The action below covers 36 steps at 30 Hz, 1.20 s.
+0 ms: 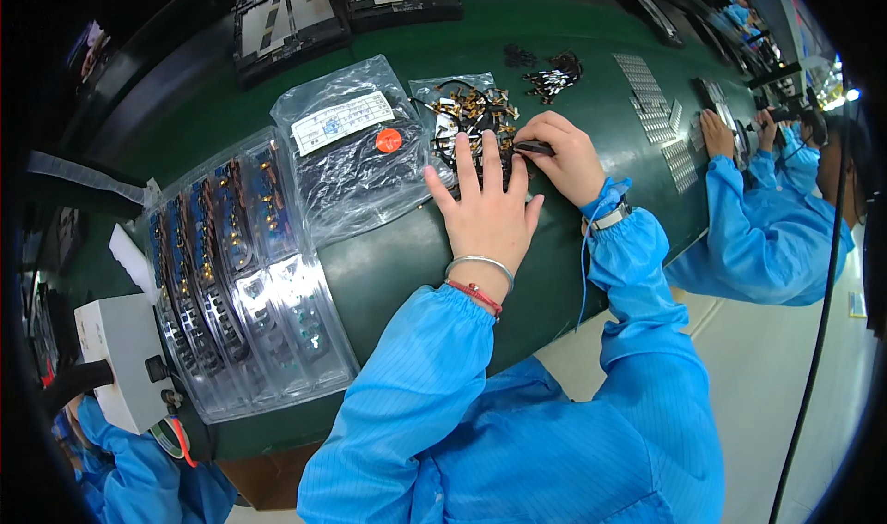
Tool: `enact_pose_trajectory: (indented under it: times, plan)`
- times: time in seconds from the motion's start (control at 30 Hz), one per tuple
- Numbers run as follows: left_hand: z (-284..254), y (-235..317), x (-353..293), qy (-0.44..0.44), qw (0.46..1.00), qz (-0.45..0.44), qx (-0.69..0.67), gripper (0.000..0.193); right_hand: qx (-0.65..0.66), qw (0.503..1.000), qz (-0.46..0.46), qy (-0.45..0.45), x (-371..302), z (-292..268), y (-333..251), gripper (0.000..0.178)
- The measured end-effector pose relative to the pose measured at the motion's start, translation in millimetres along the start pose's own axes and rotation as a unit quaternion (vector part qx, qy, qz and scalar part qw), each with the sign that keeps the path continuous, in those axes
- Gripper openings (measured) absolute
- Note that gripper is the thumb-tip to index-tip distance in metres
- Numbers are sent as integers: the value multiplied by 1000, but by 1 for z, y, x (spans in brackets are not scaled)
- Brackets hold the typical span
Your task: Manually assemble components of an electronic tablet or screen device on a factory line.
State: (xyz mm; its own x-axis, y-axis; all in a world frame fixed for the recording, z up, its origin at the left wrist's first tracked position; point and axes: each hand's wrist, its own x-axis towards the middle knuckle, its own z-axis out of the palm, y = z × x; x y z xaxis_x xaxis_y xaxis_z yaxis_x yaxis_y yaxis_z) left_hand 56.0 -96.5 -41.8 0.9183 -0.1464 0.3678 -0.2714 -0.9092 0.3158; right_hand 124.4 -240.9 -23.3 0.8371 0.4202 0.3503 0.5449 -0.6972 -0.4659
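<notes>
My left hand (488, 212) lies with its fingers spread over the near part of a pile of small black cables with gold-coloured ends (482, 108). Just right of that pile, my right hand (571, 162) is closed round a slim black tool (534, 146), whose tip points toward the pile. The fingers hide most of the tool, so its exact kind does not show. Part of the pile rests on a clear plastic bag (425, 88). A blue cord hangs from the strap (612, 217) on my right wrist.
Left of the pile lies a large clear bag (346, 187) with a white label and red sticker. A clear tray (319, 339) holds rows of circuit parts. Small black parts (554, 76) and metal-coloured strips (647, 90) lie farther right. A co-worker in blue (758, 228) sits at right.
</notes>
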Motion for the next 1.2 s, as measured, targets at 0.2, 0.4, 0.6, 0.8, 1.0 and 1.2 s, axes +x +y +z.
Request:
enact_pose_trajectory:
  times: [0.2, 0.4, 0.6, 0.8, 1.0, 1.2]
  plan:
    - [0, 1, -1, -3, 1000, 0, -4, 46, -22, 1000, -1, 6, -3, -3, 0, 15]
    - [1, 1, -2, -11, 1000, -3, 2, 47, -98, 992, -61, -46, -5, -14, -2, 17]
    - [-6, -2, -2, -10, 1000, -12, 10, 48, 194, 973, 124, 5, 3, -3, -3, 18]
    - [-2, 2, 1, -22, 999, -11, 26, 46, 67, 997, 22, -29, 8, -4, 9, 17]
    - [-1, 0, 3, -1, 1000, 15, 13, 49, 121, 991, 58, -2, 12, -11, 0, 15]
    - [-2, -2, 1, -24, 999, 42, -7, 51, 243, 964, 108, -22, 13, -32, -17, 14]
